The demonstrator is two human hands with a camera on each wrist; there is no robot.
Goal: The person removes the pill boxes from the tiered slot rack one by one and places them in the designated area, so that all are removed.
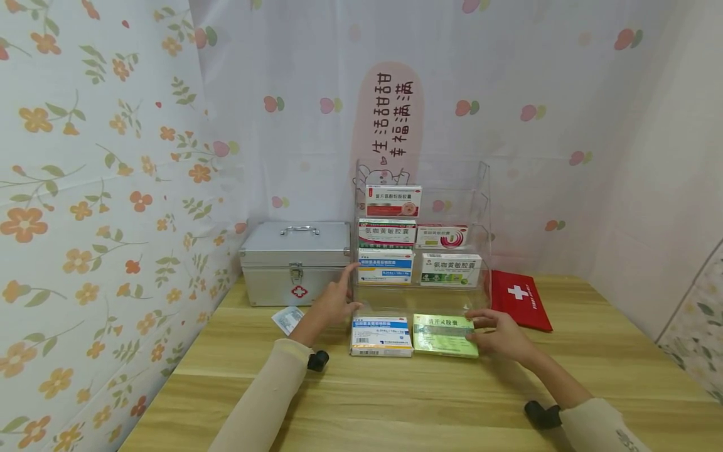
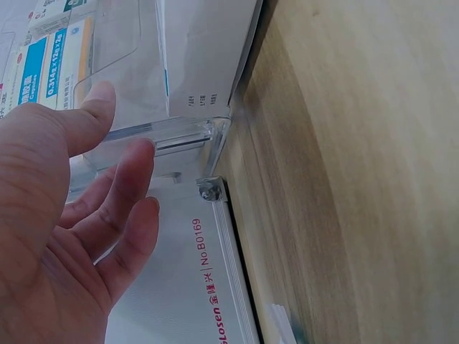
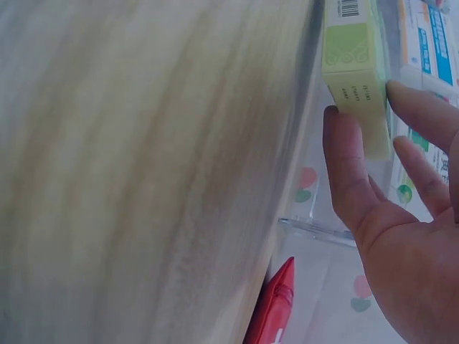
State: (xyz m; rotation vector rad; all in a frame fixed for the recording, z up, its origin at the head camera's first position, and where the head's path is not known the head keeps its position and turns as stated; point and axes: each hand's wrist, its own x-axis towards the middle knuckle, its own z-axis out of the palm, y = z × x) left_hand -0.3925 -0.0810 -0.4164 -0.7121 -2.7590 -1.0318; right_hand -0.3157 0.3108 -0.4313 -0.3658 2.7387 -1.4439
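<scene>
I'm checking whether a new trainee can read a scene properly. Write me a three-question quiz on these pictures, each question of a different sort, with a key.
1. Short answer: What is the right hand touching?

2. True or false: The lid of the silver case is closed.

3. Fill in the blank: In the head view, the red pouch lies to the ____ of the clear rack.

Key:
1. The green box.
2. True.
3. Right.
</scene>
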